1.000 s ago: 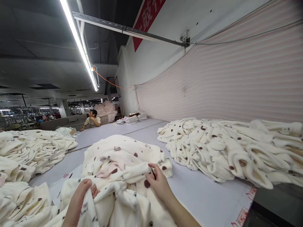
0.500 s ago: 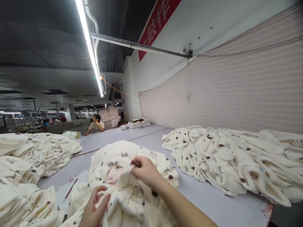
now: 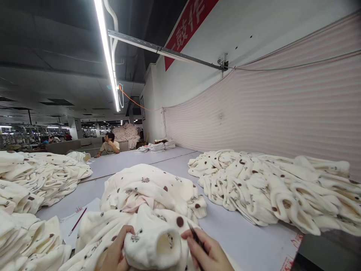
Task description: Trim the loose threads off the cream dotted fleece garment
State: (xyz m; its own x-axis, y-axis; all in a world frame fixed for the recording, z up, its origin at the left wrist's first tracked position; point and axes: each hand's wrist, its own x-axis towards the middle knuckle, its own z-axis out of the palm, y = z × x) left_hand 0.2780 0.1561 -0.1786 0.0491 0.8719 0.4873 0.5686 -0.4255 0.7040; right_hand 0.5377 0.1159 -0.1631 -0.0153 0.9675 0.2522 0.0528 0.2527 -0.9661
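Observation:
A cream fleece garment [image 3: 146, 177] with brown dots and small animal prints lies bunched before me, a bit of pink cloth [image 3: 138, 204] showing in its middle. My left hand [image 3: 117, 250] is closed on a tube-like end of it, probably a sleeve [image 3: 149, 241], whose round opening [image 3: 169, 244] faces right. Just right of that opening is my right hand [image 3: 207, 248], its fingers wrapped round a slim, dark, pointed tool [image 3: 196, 237]. The tip of this tool points up and left; most of it is hidden by the fingers.
More cream garments are heaped at the right [image 3: 254, 184] and left [image 3: 50, 169]. A dark red pen [image 3: 77, 222] lies on white paper [image 3: 90, 207]. Folded white stacks [image 3: 158, 146] stand at the far end. A person [image 3: 109, 143] sits beyond the table [image 3: 124, 158].
My right hand has come down from the garment's middle to beside the sleeve opening, and the pointed tool now shows. My left hand has closed on the sleeve end. The view has shifted slightly.

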